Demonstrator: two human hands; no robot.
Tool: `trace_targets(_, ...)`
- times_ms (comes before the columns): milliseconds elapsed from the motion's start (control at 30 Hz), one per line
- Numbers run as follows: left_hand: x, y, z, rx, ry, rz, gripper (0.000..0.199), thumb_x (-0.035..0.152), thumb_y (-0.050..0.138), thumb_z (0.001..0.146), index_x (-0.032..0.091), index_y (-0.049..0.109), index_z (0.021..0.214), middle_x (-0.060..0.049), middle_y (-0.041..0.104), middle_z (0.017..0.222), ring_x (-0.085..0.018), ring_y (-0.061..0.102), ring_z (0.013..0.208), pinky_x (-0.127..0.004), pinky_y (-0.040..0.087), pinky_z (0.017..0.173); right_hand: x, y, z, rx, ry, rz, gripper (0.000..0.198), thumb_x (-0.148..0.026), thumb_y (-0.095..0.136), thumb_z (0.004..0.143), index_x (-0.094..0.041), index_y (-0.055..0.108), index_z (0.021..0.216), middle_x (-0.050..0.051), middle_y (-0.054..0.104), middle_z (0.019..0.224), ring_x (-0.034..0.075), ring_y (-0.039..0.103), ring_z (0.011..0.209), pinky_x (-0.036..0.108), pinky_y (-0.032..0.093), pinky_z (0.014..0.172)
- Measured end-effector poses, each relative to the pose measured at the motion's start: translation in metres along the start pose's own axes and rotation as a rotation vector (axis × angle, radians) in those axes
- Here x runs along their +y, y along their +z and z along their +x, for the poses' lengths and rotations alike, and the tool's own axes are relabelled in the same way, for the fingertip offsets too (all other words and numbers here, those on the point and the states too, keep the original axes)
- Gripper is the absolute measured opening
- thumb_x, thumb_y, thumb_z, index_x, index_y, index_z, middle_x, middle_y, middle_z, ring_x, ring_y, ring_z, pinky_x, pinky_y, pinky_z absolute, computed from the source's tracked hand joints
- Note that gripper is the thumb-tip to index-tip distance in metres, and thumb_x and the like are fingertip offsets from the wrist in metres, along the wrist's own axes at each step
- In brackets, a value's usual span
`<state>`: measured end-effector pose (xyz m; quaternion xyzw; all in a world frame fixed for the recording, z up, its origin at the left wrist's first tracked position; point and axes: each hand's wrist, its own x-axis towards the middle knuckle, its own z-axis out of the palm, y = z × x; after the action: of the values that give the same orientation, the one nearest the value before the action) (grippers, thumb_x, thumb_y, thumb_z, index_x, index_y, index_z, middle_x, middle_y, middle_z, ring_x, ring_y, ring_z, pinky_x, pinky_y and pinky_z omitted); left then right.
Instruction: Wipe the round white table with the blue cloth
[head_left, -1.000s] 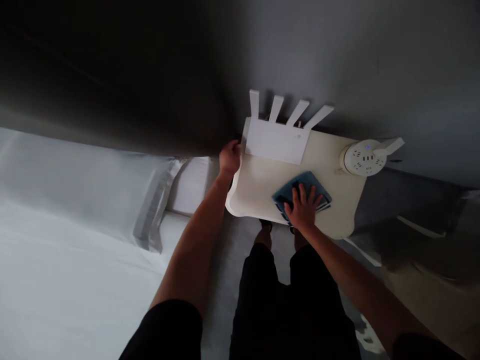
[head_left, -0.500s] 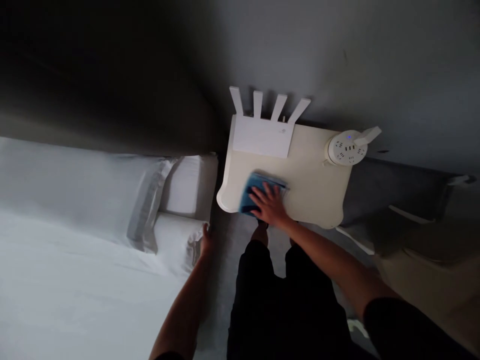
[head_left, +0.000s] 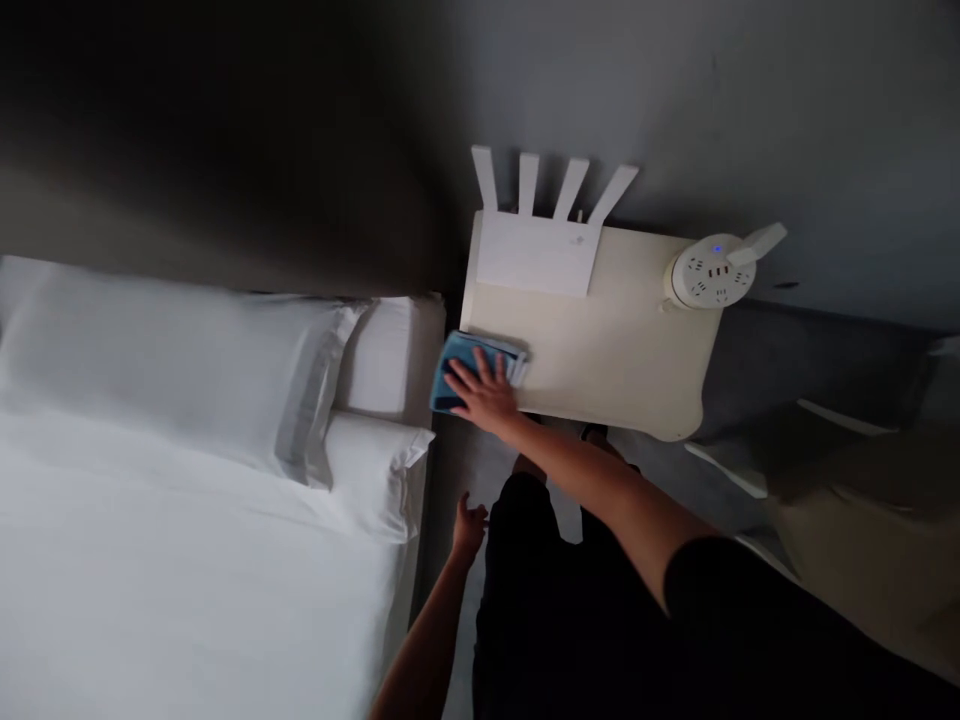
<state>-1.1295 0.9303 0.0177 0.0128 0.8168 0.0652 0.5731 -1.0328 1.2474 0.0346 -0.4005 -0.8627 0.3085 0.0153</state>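
A folded blue cloth [head_left: 466, 358] lies at the front left corner of a cream-coloured small table [head_left: 622, 345], reaching over its edge. Flat on top of the cloth rests my right hand [head_left: 487, 397], its fingers spread and pressing rather than gripping. My left hand [head_left: 469, 527] hangs in the gap between the bed and my leg, fingers loosely apart with nothing in them. At the back left of the tabletop sits a white router [head_left: 536, 252] with several upright antennas. A round white power strip [head_left: 711, 273], with a plug adapter in it, stands at the back right.
To the left is a bed [head_left: 172, 600] with white sheets, a grey pillow [head_left: 202, 370] and a rolled white bedding edge [head_left: 379, 470]. A grey wall [head_left: 675, 110] rises behind the table. A brownish chair-like item [head_left: 862, 540] stands at the right.
My right hand has slid the cloth leftward to the table's corner. My left hand has let go of the bedding edge and moved right, away from the bed. The view has shifted slightly.
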Motion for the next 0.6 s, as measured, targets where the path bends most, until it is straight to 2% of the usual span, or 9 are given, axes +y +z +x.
trace_targets(67,-0.003,0.003,0.001,-0.022,0.023,0.008,0.091,0.054,0.08,0.083,0.025,0.053,0.165,-0.005,0.077,0.093,-0.025,0.077,0.077,-0.03,0.051,0.062,-0.02,0.006,0.039,-0.018,-0.078,-0.004,0.075,-0.036,0.081,0.108,-0.015,0.058,0.176,0.017,0.038,0.193,0.052,0.01,0.184,0.085,0.004,0.144)
trace_targets(100,-0.003,0.003,0.002,-0.026,0.036,0.009,0.091,0.053,0.08,0.083,0.025,0.052,0.166,-0.005,0.077,0.095,-0.025,0.077,0.078,-0.03,0.052,0.063,-0.022,0.008,0.046,-0.025,-0.105,-0.014,0.073,-0.032,0.082,0.107,-0.013,0.06,0.174,0.016,0.038,0.193,0.05,0.009,0.184,0.082,0.003,0.146)
trace_targets(133,-0.001,0.004,0.003,-0.028,0.052,0.004,0.09,0.052,0.079,0.084,0.025,0.052,0.166,-0.006,0.078,0.097,-0.024,0.077,0.078,-0.03,0.053,0.064,-0.019,0.008,0.045,-0.029,-0.129,-0.024,0.073,-0.03,0.082,0.107,-0.014,0.059,0.174,0.015,0.037,0.193,0.048,0.008,0.185,0.08,0.003,0.147)
trace_targets(200,0.005,0.005,0.005,-0.041,0.08,-0.014,0.089,0.05,0.078,0.085,0.026,0.052,0.166,-0.007,0.078,0.099,-0.023,0.076,0.078,-0.03,0.054,0.065,0.001,0.003,0.018,-0.026,-0.153,-0.034,0.077,-0.032,0.081,0.109,-0.02,0.054,0.18,0.012,0.033,0.196,0.047,0.007,0.185,0.08,0.004,0.147)
trace_targets(300,0.016,0.006,0.005,-0.066,0.098,-0.025,0.086,0.051,0.078,0.085,0.026,0.055,0.164,-0.006,0.078,0.098,-0.023,0.076,0.079,-0.03,0.055,0.066,0.055,-0.015,-0.07,-0.051,-0.074,-0.069,0.081,-0.038,0.08,0.111,-0.03,0.047,0.184,0.011,0.034,0.195,0.048,0.012,0.184,0.086,0.011,0.143)
trace_targets(400,0.022,0.003,0.004,-0.067,0.094,-0.037,0.084,0.052,0.08,0.085,0.028,0.058,0.162,-0.005,0.076,0.096,-0.024,0.077,0.079,-0.031,0.056,0.066,0.122,-0.045,-0.187,-0.148,0.165,-0.194,0.075,-0.046,0.082,0.109,-0.032,0.058,0.178,0.015,0.044,0.19,0.054,0.022,0.181,0.094,0.015,0.137)
trace_targets(500,0.017,-0.001,0.007,-0.058,0.083,-0.052,0.082,0.052,0.08,0.087,0.03,0.059,0.163,-0.004,0.074,0.096,-0.024,0.077,0.079,-0.031,0.056,0.066,0.18,-0.072,-0.292,-0.192,0.409,-0.39,0.064,-0.054,0.079,0.107,-0.03,0.073,0.167,0.018,0.052,0.185,0.057,0.026,0.179,0.091,0.016,0.139)
trace_targets(567,0.008,-0.004,0.011,-0.054,0.061,-0.05,0.08,0.05,0.077,0.091,0.028,0.057,0.164,-0.003,0.073,0.094,-0.023,0.076,0.077,-0.03,0.055,0.066,0.205,-0.081,-0.337,-0.177,0.515,-0.488,0.067,-0.058,0.081,0.101,-0.024,0.078,0.16,0.022,0.051,0.184,0.06,0.023,0.178,0.091,0.019,0.138)
trace_targets(600,0.002,-0.005,0.013,-0.054,0.048,-0.05,0.078,0.048,0.075,0.093,0.027,0.055,0.165,-0.003,0.073,0.094,-0.022,0.075,0.076,-0.03,0.054,0.065,0.212,-0.082,-0.35,-0.164,0.553,-0.514,0.072,-0.06,0.083,0.097,-0.021,0.079,0.157,0.025,0.049,0.185,0.063,0.021,0.178,0.092,0.021,0.136)
